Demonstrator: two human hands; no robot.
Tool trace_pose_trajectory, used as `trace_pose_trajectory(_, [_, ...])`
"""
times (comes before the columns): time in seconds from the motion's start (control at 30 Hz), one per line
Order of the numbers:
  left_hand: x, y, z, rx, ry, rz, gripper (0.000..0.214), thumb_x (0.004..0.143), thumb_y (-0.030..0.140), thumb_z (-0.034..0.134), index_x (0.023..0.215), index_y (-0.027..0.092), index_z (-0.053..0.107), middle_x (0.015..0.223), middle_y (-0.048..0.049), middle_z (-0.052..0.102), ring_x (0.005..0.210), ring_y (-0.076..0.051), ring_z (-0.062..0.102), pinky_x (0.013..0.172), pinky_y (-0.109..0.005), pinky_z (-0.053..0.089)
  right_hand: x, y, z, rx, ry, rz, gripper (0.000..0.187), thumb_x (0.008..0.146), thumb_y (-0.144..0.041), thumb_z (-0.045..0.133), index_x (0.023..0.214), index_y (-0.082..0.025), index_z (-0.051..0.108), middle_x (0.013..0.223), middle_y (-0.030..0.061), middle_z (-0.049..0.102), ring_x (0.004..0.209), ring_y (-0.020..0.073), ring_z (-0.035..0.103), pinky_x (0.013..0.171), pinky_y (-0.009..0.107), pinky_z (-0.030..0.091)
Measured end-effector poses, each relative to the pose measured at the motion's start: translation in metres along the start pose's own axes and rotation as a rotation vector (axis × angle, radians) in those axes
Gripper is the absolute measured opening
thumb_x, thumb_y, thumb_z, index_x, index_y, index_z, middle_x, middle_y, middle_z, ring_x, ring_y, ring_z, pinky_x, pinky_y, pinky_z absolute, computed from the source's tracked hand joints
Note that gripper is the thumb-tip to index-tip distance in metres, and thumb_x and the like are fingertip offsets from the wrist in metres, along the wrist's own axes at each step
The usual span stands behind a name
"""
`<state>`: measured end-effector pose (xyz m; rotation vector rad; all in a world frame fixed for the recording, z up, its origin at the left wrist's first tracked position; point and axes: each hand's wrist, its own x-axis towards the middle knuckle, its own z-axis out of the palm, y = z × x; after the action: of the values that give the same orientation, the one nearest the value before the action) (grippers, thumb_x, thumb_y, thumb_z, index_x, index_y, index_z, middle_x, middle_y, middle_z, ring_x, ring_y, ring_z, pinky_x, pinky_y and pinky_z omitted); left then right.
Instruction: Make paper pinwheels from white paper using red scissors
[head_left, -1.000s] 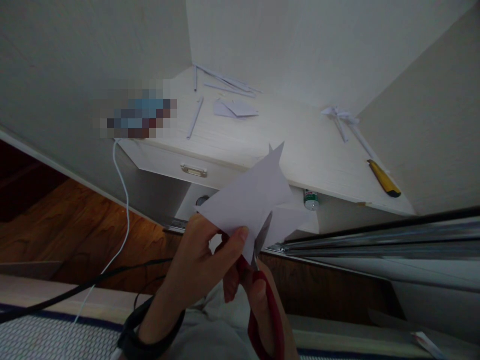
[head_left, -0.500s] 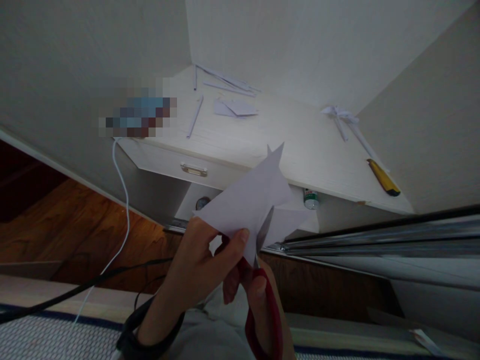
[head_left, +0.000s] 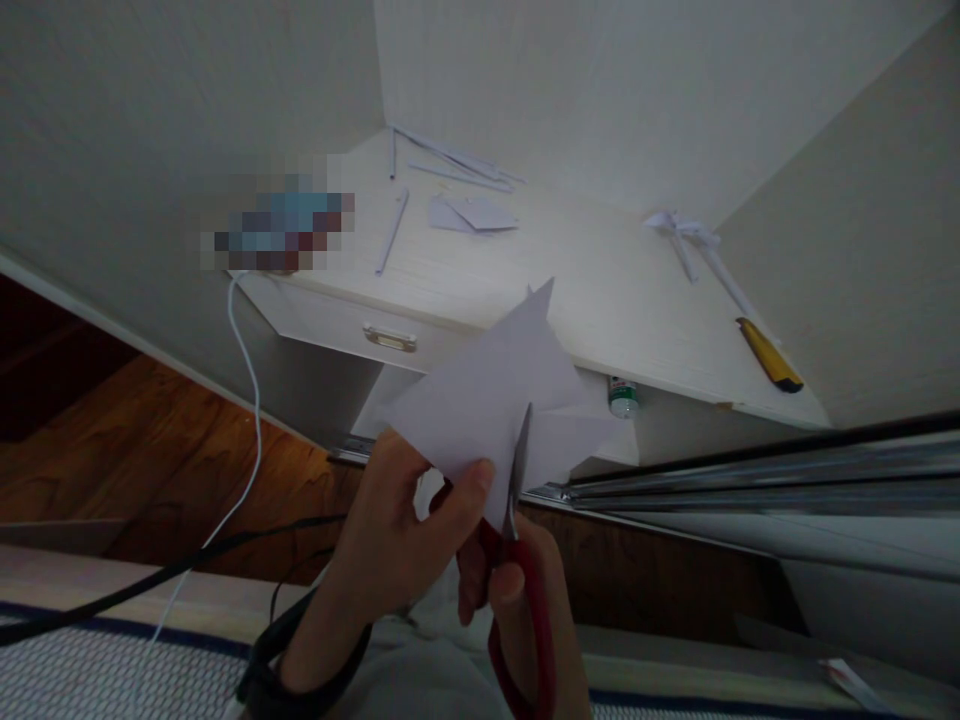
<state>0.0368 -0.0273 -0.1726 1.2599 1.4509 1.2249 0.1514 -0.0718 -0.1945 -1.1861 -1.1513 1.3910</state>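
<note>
My left hand (head_left: pixel 390 545) pinches the lower edge of a folded white paper (head_left: pixel 495 400) with pointed tips, thumb on the front face. My right hand (head_left: pixel 525 620) grips red-handled scissors (head_left: pixel 517 560); their blades stand upright in a cut in the paper, just right of my left thumb. A dark band circles my left wrist. Both hands are held up in front of a white bedside table (head_left: pixel 615 300).
On the table lie paper strips (head_left: pixel 450 165), a folded paper piece (head_left: pixel 472 213), a paper bow (head_left: pixel 686 235) and a yellow utility knife (head_left: pixel 769 353). A small bottle (head_left: pixel 621 397) sits under its top. A white cable (head_left: pixel 244 400) hangs left; a black cable (head_left: pixel 150 580) crosses below.
The scissor blades have closed and pushed farther up into the paper. The paper has tilted slightly left. My left hand has kept its hold.
</note>
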Motion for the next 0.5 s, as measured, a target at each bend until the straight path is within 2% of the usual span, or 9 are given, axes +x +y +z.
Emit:
trace_pose_trajectory(0.03, [0.000, 0.000, 0.001, -0.055, 0.040, -0.011, 0.009, 0.069, 0.031, 0.070, 0.069, 0.024, 0.064, 0.062, 0.0010, 0.063, 0.062, -0.018, 0.062, 0.042, -0.023, 0.043, 0.000, 0.000, 0.000, 0.006, -0.004, 0.003, 0.066, 0.072, -0.085, 0.046, 0.063, -0.020, 0.051, 0.053, -0.0048, 0.036, 0.047, 0.0096, 0.032, 0.045, 0.025, 0.025])
trace_pose_trajectory(0.1, [0.000, 0.002, 0.004, -0.159, 0.091, -0.036, 0.013, 0.070, 0.031, 0.070, 0.079, 0.024, 0.067, 0.074, 0.0002, 0.070, 0.068, -0.018, 0.065, 0.050, -0.023, 0.050, -0.002, 0.001, -0.001, -0.006, 0.011, 0.015, 0.066, 0.071, -0.085, 0.048, 0.061, -0.020, 0.051, 0.053, -0.0045, 0.036, 0.048, 0.0102, 0.033, 0.044, 0.025, 0.026])
trace_pose_trajectory(0.2, [0.002, 0.006, 0.007, -0.202, 0.048, -0.051, 0.009, 0.075, 0.028, 0.066, 0.082, 0.024, 0.069, 0.082, 0.0006, 0.074, 0.074, -0.017, 0.068, 0.062, -0.024, 0.056, -0.008, 0.006, -0.001, -0.064, 0.049, 0.048, 0.065, 0.069, -0.084, 0.050, 0.063, -0.020, 0.055, 0.055, -0.0024, 0.042, 0.050, 0.0121, 0.037, 0.045, 0.026, 0.032])
trace_pose_trajectory(0.33, [0.004, 0.010, 0.008, -0.225, 0.022, -0.044, 0.011, 0.078, 0.024, 0.064, 0.086, 0.025, 0.070, 0.089, 0.0012, 0.075, 0.081, -0.017, 0.070, 0.069, -0.023, 0.056, -0.018, 0.011, -0.002, -0.082, 0.128, 0.068, 0.065, 0.072, -0.080, 0.052, 0.089, -0.020, 0.067, 0.064, 0.0009, 0.052, 0.059, 0.0167, 0.048, 0.054, 0.029, 0.043])
trace_pose_trajectory(0.4, [0.004, 0.009, 0.007, -0.221, 0.010, -0.010, 0.008, 0.079, 0.024, 0.064, 0.084, 0.025, 0.070, 0.086, 0.0018, 0.075, 0.079, -0.016, 0.069, 0.067, -0.021, 0.055, -0.023, 0.013, -0.004, -0.090, 0.165, 0.063, 0.063, 0.074, -0.078, 0.054, 0.097, -0.021, 0.068, 0.069, 0.0020, 0.054, 0.067, 0.0191, 0.053, 0.063, 0.032, 0.048])
trace_pose_trajectory(0.5, [0.004, 0.007, 0.007, -0.165, -0.070, 0.051, 0.013, 0.080, 0.023, 0.063, 0.067, 0.023, 0.067, 0.065, 0.0038, 0.067, 0.060, -0.013, 0.062, 0.054, -0.019, 0.051, -0.026, 0.016, -0.008, -0.099, 0.191, 0.069, 0.057, 0.078, -0.073, 0.055, 0.099, -0.022, 0.068, 0.079, 0.0037, 0.058, 0.074, 0.0200, 0.055, 0.073, 0.034, 0.050])
